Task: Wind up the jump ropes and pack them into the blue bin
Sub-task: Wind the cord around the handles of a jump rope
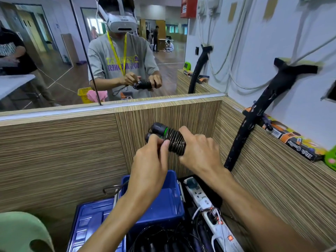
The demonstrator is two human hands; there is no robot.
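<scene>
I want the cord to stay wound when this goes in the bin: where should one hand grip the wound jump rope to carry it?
Probably around the coiled middle of the jump rope, from the right side as the right hand does. The coils wrap both handles there, so fingers around them pin the cord. The bare caps by the left hand would leave the coils loose.

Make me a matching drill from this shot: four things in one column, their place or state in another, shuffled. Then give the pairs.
Things:
1. jump rope
2. blue bin
3. power strip
4. blue lid

Places or states:
A. lying flat, left of the bin
B. coiled round its handles, held in both hands
C. open, below the hands
D. white, right of the bin

Pairs: 1-B, 2-C, 3-D, 4-A
</scene>
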